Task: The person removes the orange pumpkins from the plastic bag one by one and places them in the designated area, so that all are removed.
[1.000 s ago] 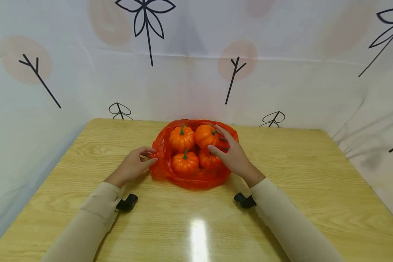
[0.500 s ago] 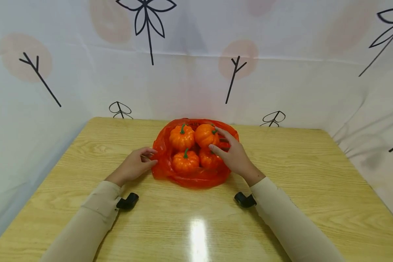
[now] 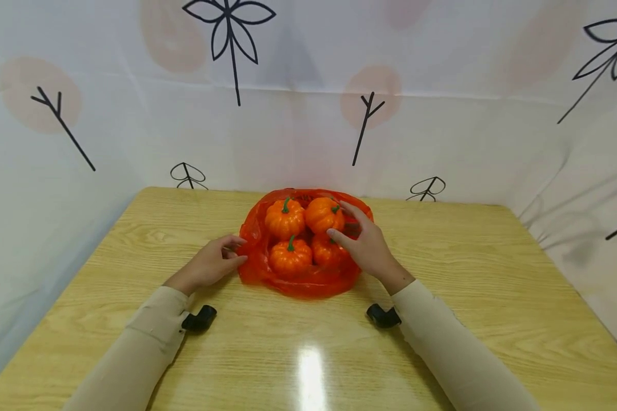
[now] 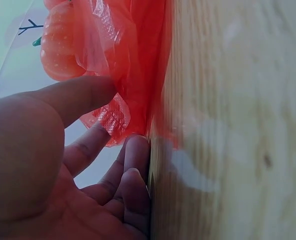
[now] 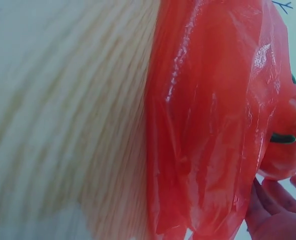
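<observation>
A red plastic bag sits with its mouth spread wide on the table. Inside are several small orange pumpkins with green stems: upper left, upper right, lower left and lower right. My left hand touches the bag's left side, thumb and fingers apart. In the left wrist view, red film lies by the thumb and fingertips. My right hand reaches over the bag's right rim, thumb and fingers spread beside the upper right pumpkin. Whether it touches that pumpkin I cannot tell; some fingers are partly hidden.
The bag stands near the back edge of the wooden table. A white cloth with plant drawings hangs close behind. Black camera mounts stick out at both wrists, beside beige sleeves.
Both hands, the bag and the pumpkins hold nearly the same positions. Only the head view has shifted slightly.
</observation>
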Demonstrator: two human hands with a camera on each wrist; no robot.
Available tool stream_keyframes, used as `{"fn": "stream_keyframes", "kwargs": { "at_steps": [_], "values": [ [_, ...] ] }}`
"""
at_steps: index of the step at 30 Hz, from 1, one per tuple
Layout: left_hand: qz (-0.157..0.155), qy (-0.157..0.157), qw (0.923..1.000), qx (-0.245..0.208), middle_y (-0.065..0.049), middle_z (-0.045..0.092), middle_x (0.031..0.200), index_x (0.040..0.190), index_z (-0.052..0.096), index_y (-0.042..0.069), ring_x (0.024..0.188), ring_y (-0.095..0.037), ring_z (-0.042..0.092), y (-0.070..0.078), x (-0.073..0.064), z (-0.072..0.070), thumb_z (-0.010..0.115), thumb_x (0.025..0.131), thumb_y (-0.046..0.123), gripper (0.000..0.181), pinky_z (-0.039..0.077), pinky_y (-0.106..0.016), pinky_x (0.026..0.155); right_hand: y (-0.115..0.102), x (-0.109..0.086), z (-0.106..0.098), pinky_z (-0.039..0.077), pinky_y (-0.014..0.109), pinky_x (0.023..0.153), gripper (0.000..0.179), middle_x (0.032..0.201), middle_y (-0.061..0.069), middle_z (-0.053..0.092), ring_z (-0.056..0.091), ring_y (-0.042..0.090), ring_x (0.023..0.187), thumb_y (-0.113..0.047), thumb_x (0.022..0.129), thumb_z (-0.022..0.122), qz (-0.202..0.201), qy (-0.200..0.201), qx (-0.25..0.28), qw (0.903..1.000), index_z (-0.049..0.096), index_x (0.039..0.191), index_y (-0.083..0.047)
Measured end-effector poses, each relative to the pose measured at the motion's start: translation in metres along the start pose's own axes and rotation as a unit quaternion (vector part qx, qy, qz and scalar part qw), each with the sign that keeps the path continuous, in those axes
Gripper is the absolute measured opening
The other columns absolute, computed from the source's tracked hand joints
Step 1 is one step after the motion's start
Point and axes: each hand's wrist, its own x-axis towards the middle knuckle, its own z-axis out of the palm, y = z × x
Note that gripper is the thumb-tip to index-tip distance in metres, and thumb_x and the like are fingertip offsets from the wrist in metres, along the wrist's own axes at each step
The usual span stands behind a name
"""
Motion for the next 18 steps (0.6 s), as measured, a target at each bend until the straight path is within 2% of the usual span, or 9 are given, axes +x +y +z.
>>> {"fn": "stream_keyframes", "kwargs": {
  "at_steps": [7, 13, 18],
  "values": [
    [0.007, -0.004, 1.0, -0.004, -0.014, 0.063, 0.116, 0.134, 0.056, 0.001, 0.098, -0.024, 0.058, 0.001, 0.0, 0.0, 0.065, 0.098, 0.021, 0.042, 0.048, -0.03, 0.082, -0.001, -0.004, -0.008, 0.054, 0.047, 0.096, 0.072, 0.15, 0.007, 0.047, 0.062, 0.032, 0.122, -0.035, 0.09, 0.075, 0.001, 0.015, 0.02, 0.9997, 0.04, 0.152, -0.023],
    [0.001, -0.004, 1.0, 0.0, -0.014, 0.063, 0.117, 0.134, 0.056, 0.002, 0.099, -0.024, 0.058, 0.0, 0.0, 0.0, 0.065, 0.098, 0.022, 0.042, 0.048, -0.03, 0.083, 0.0, -0.013, -0.017, 0.052, 0.047, 0.099, 0.069, 0.152, 0.006, 0.042, 0.061, 0.031, 0.121, -0.029, 0.091, 0.074, -0.028, 0.041, 0.017, 0.9986, 0.041, 0.152, -0.023],
    [0.0, -0.005, 1.0, 0.001, -0.013, 0.064, 0.116, 0.134, 0.056, 0.003, 0.099, -0.024, 0.058, 0.0, 0.0, 0.0, 0.065, 0.098, 0.022, 0.042, 0.048, -0.031, 0.083, -0.003, -0.021, -0.023, 0.052, 0.048, 0.1, 0.066, 0.146, 0.01, 0.046, 0.06, 0.03, 0.116, -0.024, 0.091, 0.075, -0.059, 0.066, -0.005, 0.9961, 0.044, 0.15, -0.018]
  ]
}}
